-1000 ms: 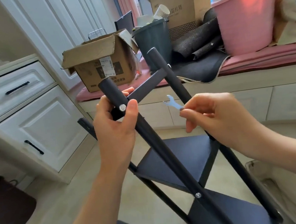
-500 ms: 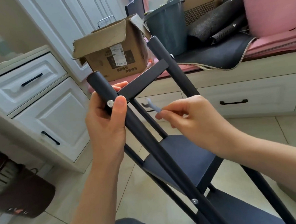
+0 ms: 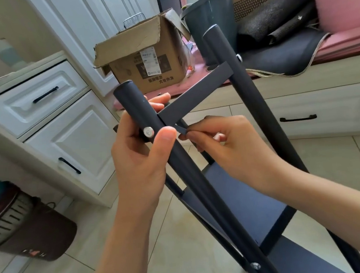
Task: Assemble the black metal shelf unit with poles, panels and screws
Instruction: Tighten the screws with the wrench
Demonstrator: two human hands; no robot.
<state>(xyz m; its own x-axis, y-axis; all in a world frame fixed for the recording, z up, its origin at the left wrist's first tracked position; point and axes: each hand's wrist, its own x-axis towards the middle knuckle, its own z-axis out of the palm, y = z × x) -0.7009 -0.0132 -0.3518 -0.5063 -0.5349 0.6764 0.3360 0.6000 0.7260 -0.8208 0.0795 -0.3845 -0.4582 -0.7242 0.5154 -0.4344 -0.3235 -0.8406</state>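
The black shelf unit leans toward me, tilted. My left hand (image 3: pixel 142 156) grips its near pole (image 3: pixel 190 178), thumb beside a silver screw (image 3: pixel 148 132) near the pole's top. A flat crossbar (image 3: pixel 195 94) runs from that joint to the far pole (image 3: pixel 242 89). My right hand (image 3: pixel 224 146) pinches a small flat wrench (image 3: pixel 180 129) whose head is pushed in behind the near pole at the joint, hidden. Two dark shelf panels (image 3: pixel 250 204) sit lower down. A second screw (image 3: pixel 255 265) shows further down the near pole.
White drawers and a cabinet (image 3: pixel 52 115) stand on the left. An open cardboard box (image 3: pixel 146 59), a dark bin (image 3: pixel 211 23) and rolled dark mats (image 3: pixel 277 18) sit on the pink window seat behind. A brown bag (image 3: pixel 32 234) lies on the tiled floor at lower left.
My right hand brought the wrench left, from the open air to the joint behind the near pole. The view tipped downward and the frame came closer. My left hand kept its grip.
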